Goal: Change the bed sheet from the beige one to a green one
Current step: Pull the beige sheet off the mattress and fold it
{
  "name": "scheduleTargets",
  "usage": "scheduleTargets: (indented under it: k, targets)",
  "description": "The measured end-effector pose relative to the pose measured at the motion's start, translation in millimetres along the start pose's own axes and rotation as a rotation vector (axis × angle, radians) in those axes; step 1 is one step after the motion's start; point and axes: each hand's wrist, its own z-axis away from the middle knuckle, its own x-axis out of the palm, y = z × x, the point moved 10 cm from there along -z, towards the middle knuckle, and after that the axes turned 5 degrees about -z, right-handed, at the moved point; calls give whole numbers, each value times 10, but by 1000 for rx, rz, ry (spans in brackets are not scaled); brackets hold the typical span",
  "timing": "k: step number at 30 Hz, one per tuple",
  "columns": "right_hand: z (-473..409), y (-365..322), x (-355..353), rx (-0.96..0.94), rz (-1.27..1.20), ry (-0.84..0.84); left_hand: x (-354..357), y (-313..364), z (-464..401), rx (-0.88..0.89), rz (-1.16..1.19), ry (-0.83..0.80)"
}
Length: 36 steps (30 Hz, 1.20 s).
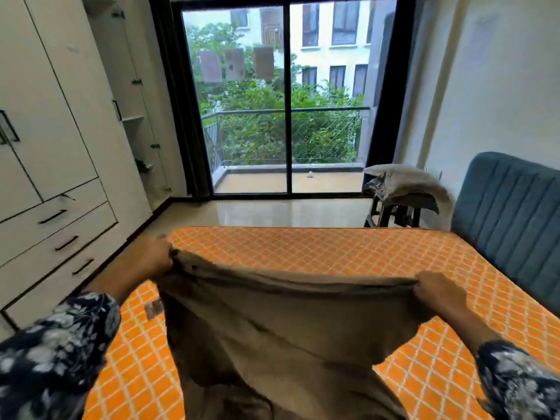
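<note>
The left hand (151,257) pinched one end of the sheet's (272,322) upper hem near the mattress's (333,253) far-left corner. The olive-brown sheet hung slack between both hands, draping toward the near edge; it looked soft, light and floppy, likely to sag and bunch unless held by hem or corners. The right hand (439,291) gripped the other end toward the mattress's right edge, fingers curled around the bunched cloth.

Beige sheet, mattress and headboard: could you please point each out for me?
beige sheet (281,322), head view, middle of the held cloth.
mattress (333,250), head view, bare orange top.
headboard (509,213), head view, blue padded front.
</note>
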Motion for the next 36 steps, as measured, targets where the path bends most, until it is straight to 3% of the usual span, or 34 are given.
scheduleTargets:
  k: [2, 5, 7, 9, 12, 14, 16, 19, 21, 23, 25, 29, 31, 34, 36]
  targets:
    - [-12, -152, 158, 62, -206, -59, 417, -109, -77, -115, 357, -101]
    - [-257, -543, 103, 158, -806, -191, 707, -101, -302, -370, 1279, -198]
    - [-310, -940, -269, 268, -1401, -246, 397, 60, -536, -340, 1537, -201]
    - [-467, -1369, -1191, 146, -1748, -186, -436, 143, -940, -161, 1685, -92]
    - [-709, -1737, -2804, -188, -1844, 66, -2031, -33, -1385, -34, 1641, 283]
    - [-654, -1774, -3939, -352, -1859, 318, -3226, -242, -1149, 22, 1645, 573]
    - [-218, -1762, -5013, -573, -1903, 567, -4370, -500, -652, 120, 1531, 875]
    - [614, -1696, -6248, -904, -1901, 813, -5509, -952, 368, 161, 1308, 1304]
    - [1143, -1651, -6786, -1049, -1842, 944, -5926, -1086, 986, 189, 1217, 1453]
    - [1476, -1572, -7124, -1014, -1746, 1049, -6140, -1156, 1359, 232, 1177, 1491]
    - [1679, -1470, -7239, -898, -1659, 1100, -6159, -1218, 1464, 291, 1143, 1391]
    - [1623, -1320, -7101, -644, -1562, 906, -5866, -1432, 1221, 277, 1178, 1077]
    - [1742, -1240, -7035, -583, -1490, 935, -5799, -1412, 1396, 250, 1185, 1106]
    - [1993, -1067, -7099, -556, -1435, 1140, -5945, -1439, 1790, 158, 1100, 1307]
    - [2117, -995, -7141, -521, -1309, 1190, -6019, -1523, 1941, 60, 1051, 1349]
